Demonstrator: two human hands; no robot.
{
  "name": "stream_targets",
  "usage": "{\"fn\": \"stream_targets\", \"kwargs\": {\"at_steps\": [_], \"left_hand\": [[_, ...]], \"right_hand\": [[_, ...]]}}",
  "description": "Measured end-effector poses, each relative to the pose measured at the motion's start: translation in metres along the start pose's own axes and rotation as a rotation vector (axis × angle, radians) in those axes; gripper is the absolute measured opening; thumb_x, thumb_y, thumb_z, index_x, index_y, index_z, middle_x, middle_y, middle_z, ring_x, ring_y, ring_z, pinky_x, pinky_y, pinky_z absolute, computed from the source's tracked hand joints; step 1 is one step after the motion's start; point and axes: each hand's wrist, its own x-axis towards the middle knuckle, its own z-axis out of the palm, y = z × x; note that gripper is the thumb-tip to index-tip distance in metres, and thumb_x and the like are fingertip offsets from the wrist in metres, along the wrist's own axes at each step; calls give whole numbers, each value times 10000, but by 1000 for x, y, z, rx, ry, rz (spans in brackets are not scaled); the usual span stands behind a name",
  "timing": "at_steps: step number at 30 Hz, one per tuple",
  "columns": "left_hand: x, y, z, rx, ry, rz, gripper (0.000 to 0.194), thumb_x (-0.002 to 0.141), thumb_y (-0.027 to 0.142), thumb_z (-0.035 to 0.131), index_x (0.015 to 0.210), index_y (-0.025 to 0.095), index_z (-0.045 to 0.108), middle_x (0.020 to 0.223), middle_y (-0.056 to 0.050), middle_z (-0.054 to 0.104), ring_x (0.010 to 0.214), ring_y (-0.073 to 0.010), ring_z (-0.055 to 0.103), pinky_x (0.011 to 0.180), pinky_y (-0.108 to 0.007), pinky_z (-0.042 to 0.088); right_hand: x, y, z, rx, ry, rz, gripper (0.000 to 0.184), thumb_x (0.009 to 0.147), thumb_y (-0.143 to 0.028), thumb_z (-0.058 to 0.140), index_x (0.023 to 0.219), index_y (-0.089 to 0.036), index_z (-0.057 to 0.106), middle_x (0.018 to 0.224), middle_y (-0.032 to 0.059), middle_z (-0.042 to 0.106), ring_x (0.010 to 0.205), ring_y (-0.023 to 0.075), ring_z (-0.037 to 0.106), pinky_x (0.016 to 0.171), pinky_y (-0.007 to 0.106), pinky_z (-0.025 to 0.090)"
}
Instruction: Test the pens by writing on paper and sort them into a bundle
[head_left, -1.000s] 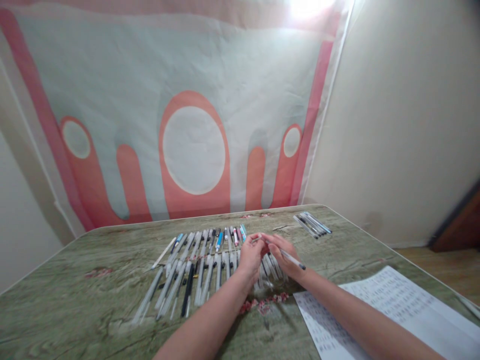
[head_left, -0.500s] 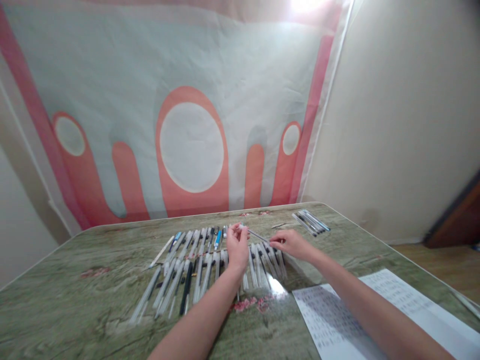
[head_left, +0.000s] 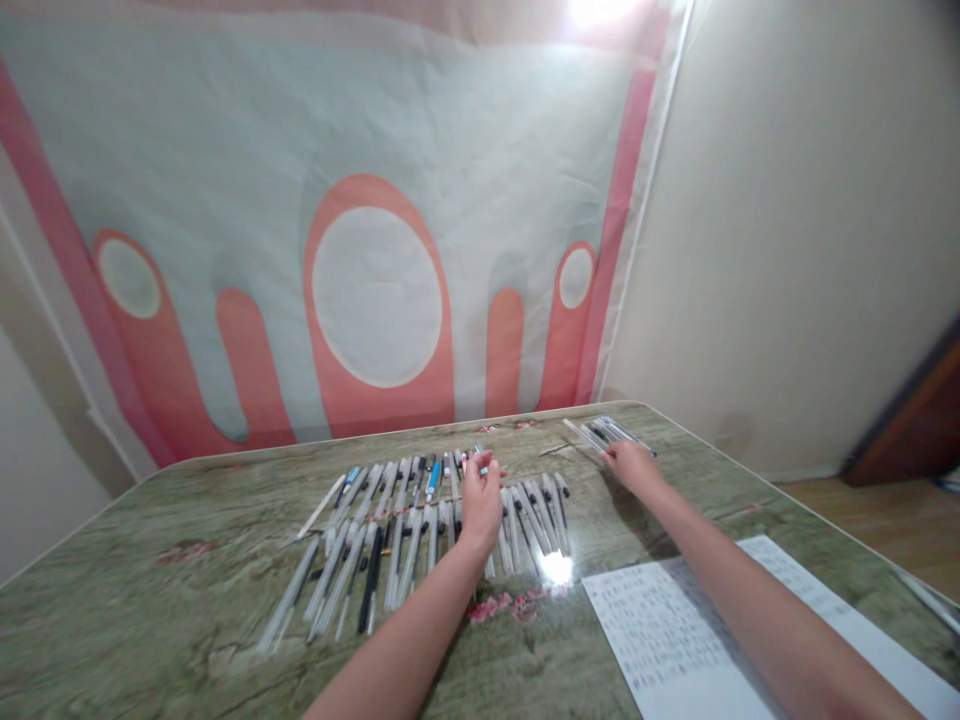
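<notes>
My right hand (head_left: pixel 628 465) is at the back right of the table, its fingers closed on the end of a slim clear pen (head_left: pixel 581 434). That pen lies alongside a small group of pens (head_left: pixel 619 430). Over the right part of two rows of pens, my left hand (head_left: pixel 481 500) is raised with its fingers curled together. A bit of teal shows at its fingertips; whether it is held cannot be made out. The back row of pens (head_left: pixel 386 485) includes a blue pen (head_left: pixel 433 482). In the front row of pens (head_left: pixel 409 555), mostly clear ones, lies a black pen (head_left: pixel 370 578).
A sheet of paper with handwriting (head_left: pixel 660 625) lies under my right forearm. Another slim object (head_left: pixel 926 600) is at the table's right edge. The table (head_left: pixel 172 610) has a green wood-grain top. Behind it hangs a pink and grey backdrop (head_left: pixel 382 120).
My right hand has moved away from my left hand, rightward and back to the small group of pens, carrying the slim pen. My left hand has stayed nearly in place.
</notes>
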Motion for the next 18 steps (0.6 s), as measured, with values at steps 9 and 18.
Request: {"fn": "stream_targets", "kwargs": {"at_steps": [9, 18], "left_hand": [[-6, -4, 4, -11, -30, -40, 239, 737, 243, 517, 962, 168, 497, 986, -74, 548, 725, -125, 566, 649, -251, 436], [-9, -5, 6, 21, -62, -44, 232, 735, 226, 505, 957, 161, 492, 980, -72, 551, 720, -123, 570, 634, -247, 426]], "right_hand": [[-3, 14, 14, -204, 4, 140, 213, 786, -359, 497, 825, -193, 625, 878, 100, 638, 806, 218, 598, 638, 270, 414], [-4, 16, 12, -208, -1, 204, 288, 815, -393, 433, 899, -180, 607, 928, 117, 620, 807, 222, 591, 649, 291, 417]]}}
